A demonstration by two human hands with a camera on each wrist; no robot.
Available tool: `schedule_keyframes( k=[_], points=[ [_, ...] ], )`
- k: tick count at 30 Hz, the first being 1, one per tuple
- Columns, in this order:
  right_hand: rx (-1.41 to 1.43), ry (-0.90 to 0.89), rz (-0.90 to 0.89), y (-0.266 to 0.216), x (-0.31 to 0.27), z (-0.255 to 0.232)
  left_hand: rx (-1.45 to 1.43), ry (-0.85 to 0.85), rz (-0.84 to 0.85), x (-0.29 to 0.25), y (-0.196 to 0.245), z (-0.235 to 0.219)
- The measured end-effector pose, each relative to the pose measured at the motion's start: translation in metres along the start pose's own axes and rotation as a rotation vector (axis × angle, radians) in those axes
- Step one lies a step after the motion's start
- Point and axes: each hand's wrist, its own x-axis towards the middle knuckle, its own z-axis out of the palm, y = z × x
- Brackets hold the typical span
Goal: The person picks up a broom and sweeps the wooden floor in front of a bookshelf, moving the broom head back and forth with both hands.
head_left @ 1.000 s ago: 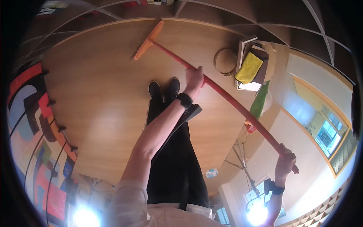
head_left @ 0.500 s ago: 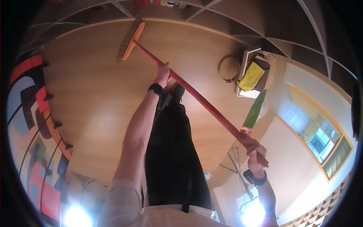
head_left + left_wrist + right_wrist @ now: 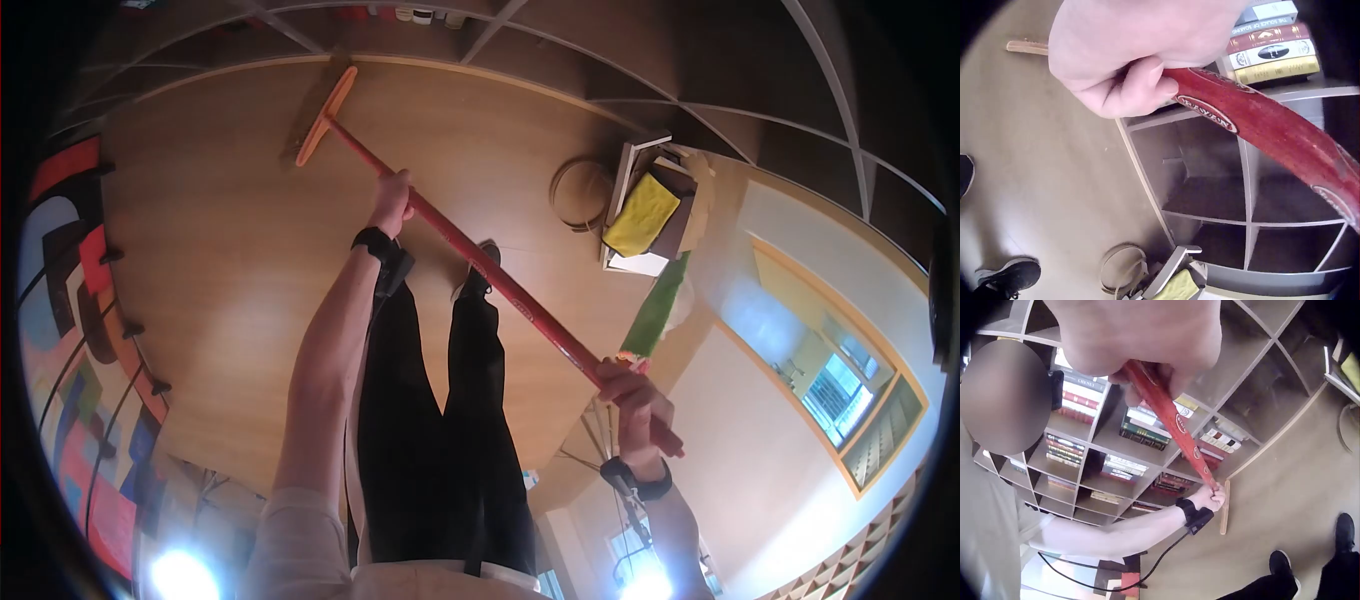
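A push broom with a red handle (image 3: 500, 284) and an orange head (image 3: 327, 118) slants across the head view. Its head lies on the wooden floor at the upper left. My left hand (image 3: 391, 203) grips the handle lower down, nearer the broom head. Close to the handle's top end, my right hand (image 3: 634, 405) wraps its fingers round it, and a short stub sticks out beyond. In the left wrist view the left hand (image 3: 1141, 53) curls over the handle beside oval labels. The right wrist view shows the right hand (image 3: 1141, 337) holding the upper end.
Shelves (image 3: 760, 130) with books line the far edge of the floor. On the right stand a round hoop-like object (image 3: 556, 195) and a box (image 3: 616, 190) with a yellow cloth (image 3: 643, 218). Colourful panels (image 3: 95, 270) stand left; bright lamps glow below.
The broom head has shifted left across the floor. Both hands have moved left with the handle, keeping their grip. The legs, close together before, now stand apart.
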Motion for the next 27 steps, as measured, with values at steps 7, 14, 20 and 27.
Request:
schedule_keyframes(
  k=[7,14,20,27],
  points=[
    [-0.039,0.076,0.013,0.012,-0.038,-0.093,0.069,-0.128,0.013,-0.013,-0.058,0.083],
    [-0.071,0.2,-0.007,0.018,-0.092,-0.211,0.171,-0.095,-0.023,-0.045,-0.121,0.218],
    [-0.079,0.289,0.054,0.023,-0.136,-0.27,0.292,-0.134,-0.009,-0.079,-0.148,0.288],
    [0.019,0.276,0.088,0.041,-0.17,-0.271,0.362,-0.21,-0.04,-0.083,-0.176,0.285]
  ],
)
